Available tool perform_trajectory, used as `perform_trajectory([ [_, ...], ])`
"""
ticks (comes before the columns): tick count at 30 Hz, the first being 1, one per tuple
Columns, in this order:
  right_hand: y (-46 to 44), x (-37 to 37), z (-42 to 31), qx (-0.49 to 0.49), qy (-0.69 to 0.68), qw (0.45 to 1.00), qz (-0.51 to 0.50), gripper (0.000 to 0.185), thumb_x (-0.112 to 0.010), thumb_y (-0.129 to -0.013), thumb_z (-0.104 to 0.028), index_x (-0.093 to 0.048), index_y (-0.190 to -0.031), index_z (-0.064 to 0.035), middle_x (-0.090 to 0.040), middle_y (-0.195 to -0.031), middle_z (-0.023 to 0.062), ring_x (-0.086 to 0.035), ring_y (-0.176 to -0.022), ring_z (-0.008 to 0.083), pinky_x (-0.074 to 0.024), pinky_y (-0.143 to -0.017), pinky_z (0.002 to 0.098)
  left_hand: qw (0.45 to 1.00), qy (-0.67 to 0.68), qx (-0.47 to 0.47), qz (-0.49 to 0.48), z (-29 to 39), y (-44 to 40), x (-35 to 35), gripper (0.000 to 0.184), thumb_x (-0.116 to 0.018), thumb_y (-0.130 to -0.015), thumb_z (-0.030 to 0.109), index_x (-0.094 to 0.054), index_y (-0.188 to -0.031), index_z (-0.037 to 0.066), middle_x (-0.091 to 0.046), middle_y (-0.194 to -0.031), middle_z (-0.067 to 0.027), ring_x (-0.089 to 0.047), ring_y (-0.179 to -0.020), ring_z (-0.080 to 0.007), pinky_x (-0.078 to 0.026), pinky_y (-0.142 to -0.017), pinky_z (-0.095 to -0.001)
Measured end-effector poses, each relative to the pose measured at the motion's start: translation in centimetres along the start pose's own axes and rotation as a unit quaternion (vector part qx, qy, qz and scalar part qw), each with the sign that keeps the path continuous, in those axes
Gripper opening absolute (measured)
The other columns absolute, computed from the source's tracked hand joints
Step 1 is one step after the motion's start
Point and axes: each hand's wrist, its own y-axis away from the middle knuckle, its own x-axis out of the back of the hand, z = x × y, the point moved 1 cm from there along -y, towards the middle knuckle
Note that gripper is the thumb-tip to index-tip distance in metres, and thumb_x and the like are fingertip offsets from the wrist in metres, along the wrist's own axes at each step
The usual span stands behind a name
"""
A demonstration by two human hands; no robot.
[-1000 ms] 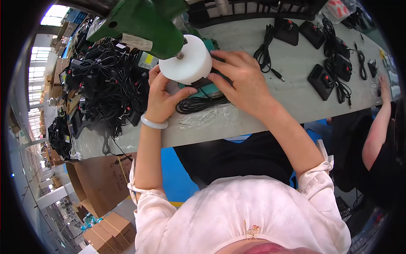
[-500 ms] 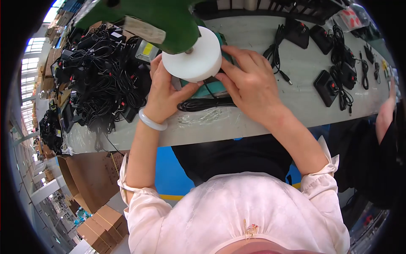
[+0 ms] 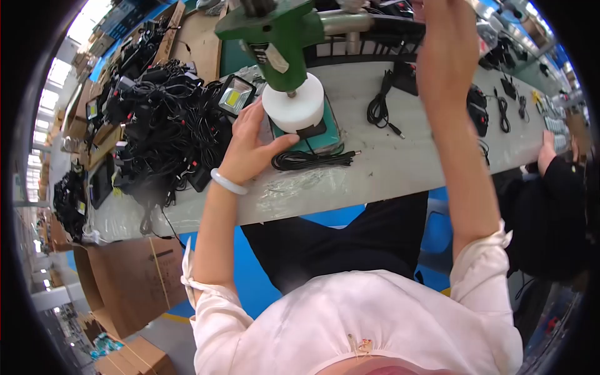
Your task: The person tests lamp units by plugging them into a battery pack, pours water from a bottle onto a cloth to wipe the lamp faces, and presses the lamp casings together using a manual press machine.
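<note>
Black adapter (image 3: 315, 130) sits under white press disc (image 3: 292, 107), on green plate (image 3: 331, 140) near counter's (image 3: 375, 174) front edge. Coiled cable (image 3: 312, 160) nearer that edge. Left hand (image 3: 250, 142) beside disc, thumb out, grip can't tell. Right hand (image 3: 447, 53) raised, blurred, grip can't tell. Cord pile (image 3: 169, 122) at left end.

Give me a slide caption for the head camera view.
Left hand at the white cylinder under a green press, right hand raised, coiled cable on the table.
</note>
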Motion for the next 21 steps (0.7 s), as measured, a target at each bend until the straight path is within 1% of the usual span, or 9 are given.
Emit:
perform_trajectory([
  [4,-4.4,0.3,-2.8,0.169,-0.105,0.978,-0.058,0.036,-0.052,-0.102,-0.034,-0.066,-0.119,-0.0048,-0.067,-0.108,0.0095,-0.061,-0.099,0.0204,-0.0464,-0.087,0.0375,0.993,0.116,-0.004,0.017,-0.8,0.9,1.9,0.075,-0.075,-0.083,0.012,-0.044,-0.15,-0.002,-0.042,-0.155,-0.0166,-0.037,-0.145,-0.0278,-0.028,-0.12,-0.0392],
  [10,1.5,1.9,-4.6,0.064,-0.493,0.845,-0.197,0.05,-0.038,-0.107,-0.044,-0.063,-0.121,-0.0026,-0.067,-0.108,0.0113,-0.059,-0.108,0.0231,-0.0429,-0.097,0.0431,0.997,0.06,0.022,0.052,-0.7,1.5,1.8,0.077,-0.079,-0.08,0.013,-0.046,-0.149,0.001,-0.048,-0.149,-0.0181,-0.044,-0.14,-0.0283,-0.034,-0.116,-0.0367],
  [13,-1.7,1.5,-4.8,0.017,-0.59,0.789,-0.17,0.058,-0.031,-0.109,-0.049,-0.062,-0.123,-0.0015,-0.066,-0.108,0.0122,-0.058,-0.113,0.0244,-0.0412,-0.103,0.0459,0.999,0.036,-0.018,0.036,-1.2,0.8,0.3,0.086,-0.087,-0.073,0.021,-0.047,-0.147,0.004,-0.055,-0.139,-0.0181,-0.049,-0.132,-0.0339,-0.038,-0.112,-0.0404],
  [14,-2.0,1.2,-5.1,-0.051,-0.647,0.754,-0.099,0.06,-0.031,-0.11,-0.049,-0.057,-0.13,0.0011,-0.064,-0.12,0.0142,-0.059,-0.118,0.0247,-0.0412,-0.105,0.0432,0.998,0.005,-0.051,0.036,-1.2,-0.5,-0.4,0.088,-0.089,-0.071,0.022,-0.048,-0.146,0.004,-0.055,-0.138,-0.0181,-0.05,-0.132,-0.0352,-0.039,-0.112,-0.0416],
  [15,-1.8,1.2,-4.9,-0.109,-0.626,0.771,-0.041,0.058,-0.035,-0.108,-0.048,-0.057,-0.13,0.0011,-0.064,-0.12,0.0143,-0.059,-0.116,0.0241,-0.0426,-0.103,0.0427,0.997,-0.024,-0.071,0.024,-1.2,-0.6,-1.3,0.09,-0.091,-0.068,0.023,-0.049,-0.145,0.004,-0.056,-0.136,-0.0182,-0.05,-0.131,-0.0364,-0.039,-0.111,-0.0428],
  [16,-1.6,1.2,-4.8,-0.17,-0.602,0.78,0.016,0.056,-0.039,-0.107,-0.047,-0.058,-0.129,0.0011,-0.065,-0.119,0.0144,-0.06,-0.114,0.0235,-0.0441,-0.102,0.0422,0.99,0.132,-0.051,0.028,-1.4,-1.3,-1.8,0.095,-0.095,-0.061,0.024,-0.05,-0.142,0.004,-0.057,-0.136,-0.0191,-0.049,-0.132,-0.0382,-0.04,-0.111,-0.0445],
  [17,-0.8,1.6,-4.4,-0.21,-0.488,0.847,0.017,0.05,-0.046,-0.105,-0.044,-0.06,-0.127,-0.0003,-0.065,-0.117,0.0136,-0.061,-0.108,0.0216,-0.0469,-0.097,0.0412,1.0,0.012,-0.012,0.014,-1.6,-1.1,-1.1,0.095,-0.096,-0.06,0.021,-0.05,-0.14,-0.001,-0.057,-0.136,-0.0188,-0.049,-0.132,-0.037,-0.04,-0.111,-0.0439],
  [19,2.4,2.7,-3.4,-0.292,-0.227,0.928,-0.039,0.043,-0.06,-0.101,-0.035,-0.059,-0.129,-0.0022,-0.064,-0.122,0.0129,-0.063,-0.099,0.0174,-0.0523,-0.088,0.0364,0.997,0.073,0.006,0.032,0.6,-1.0,-0.7,0.101,-0.096,-0.058,0.02,-0.045,-0.143,-0.004,-0.058,-0.135,-0.0177,-0.049,-0.132,-0.0346,-0.04,-0.111,-0.0433],
  [21,8.8,3.2,-2.5,-0.465,-0.251,0.834,-0.158,0.042,-0.069,-0.094,-0.011,-0.054,-0.133,-0.003,-0.067,-0.103,0.0063,-0.064,-0.083,0.011,-0.0518,-0.073,0.0259,0.996,0.051,0.002,0.071,1.2,0.9,-1.4,0.107,-0.096,-0.058,0.02,-0.04,-0.146,-0.005,-0.059,-0.134,-0.0173,-0.051,-0.13,-0.0338,-0.04,-0.111,-0.0434],
])
